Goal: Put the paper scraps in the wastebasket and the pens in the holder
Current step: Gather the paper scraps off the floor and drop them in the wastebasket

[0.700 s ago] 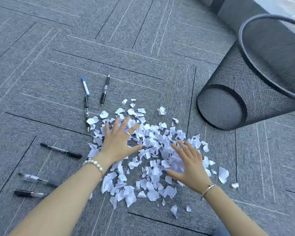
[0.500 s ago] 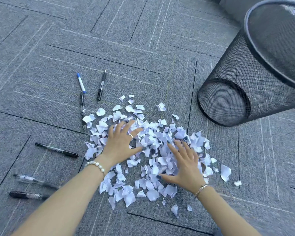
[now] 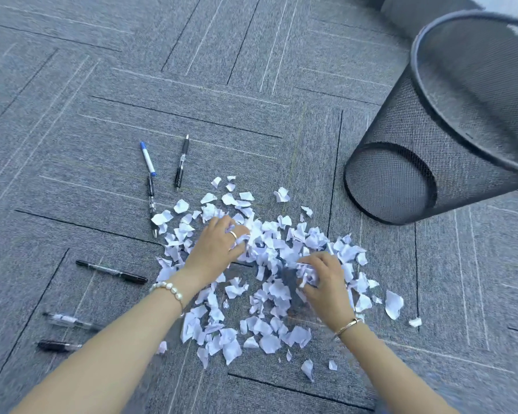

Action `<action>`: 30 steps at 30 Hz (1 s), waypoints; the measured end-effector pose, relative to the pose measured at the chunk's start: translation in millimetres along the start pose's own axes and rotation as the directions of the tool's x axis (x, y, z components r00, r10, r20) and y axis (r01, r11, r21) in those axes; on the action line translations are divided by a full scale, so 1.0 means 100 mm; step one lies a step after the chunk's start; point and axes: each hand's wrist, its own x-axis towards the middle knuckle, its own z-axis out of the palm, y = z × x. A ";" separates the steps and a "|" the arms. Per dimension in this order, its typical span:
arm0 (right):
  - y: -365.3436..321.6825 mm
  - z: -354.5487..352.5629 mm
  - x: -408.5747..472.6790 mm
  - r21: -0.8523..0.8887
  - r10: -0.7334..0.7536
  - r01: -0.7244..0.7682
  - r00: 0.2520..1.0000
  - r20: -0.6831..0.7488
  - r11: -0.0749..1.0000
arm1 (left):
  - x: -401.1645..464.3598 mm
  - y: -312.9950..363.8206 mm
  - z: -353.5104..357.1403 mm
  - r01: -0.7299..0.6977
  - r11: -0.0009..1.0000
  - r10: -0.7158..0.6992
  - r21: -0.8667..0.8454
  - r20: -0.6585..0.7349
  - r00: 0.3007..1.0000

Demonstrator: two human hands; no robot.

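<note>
A heap of white paper scraps (image 3: 269,309) lies on the grey carpet in front of me. My left hand (image 3: 219,249) curls its fingers into the scraps at the heap's upper left. On the heap's right side my right hand (image 3: 323,282) is closed around a bunch of scraps. The black mesh wastebasket (image 3: 407,162) stands at the upper right, seen from above. Several pens lie to the left: a blue-and-white pen (image 3: 148,158), a black pen (image 3: 181,162), another pen (image 3: 152,204) partly under scraps, a black marker (image 3: 111,272), and two more pens (image 3: 72,321) (image 3: 57,346) beside my left forearm.
Grey carpet tiles (image 3: 251,100) cover the floor all around. A grey wall base (image 3: 416,10) runs along the top right behind the wastebasket. No pen holder is in view.
Both hands went from flat with spread fingers to curled, gathering scraps toward the middle of the heap. The view has shifted slightly.
</note>
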 end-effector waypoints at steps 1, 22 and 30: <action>-0.06 -0.08 0.01 0.025 0.004 -0.004 1.000 -0.006 1.000 | 0.00 0.04 -0.09 -0.001 1.000 0.000 -0.020 -0.023 1.000; -1.41 -2.17 0.31 0.355 -0.053 0.111 0.984 -0.170 0.928 | 0.39 1.53 -2.24 -0.208 0.965 0.163 -0.163 -0.252 0.954; -1.40 -2.96 0.51 0.480 -0.020 0.156 0.961 -0.278 0.863 | 0.85 2.29 -2.51 -0.345 0.925 0.284 -0.159 -0.312 0.907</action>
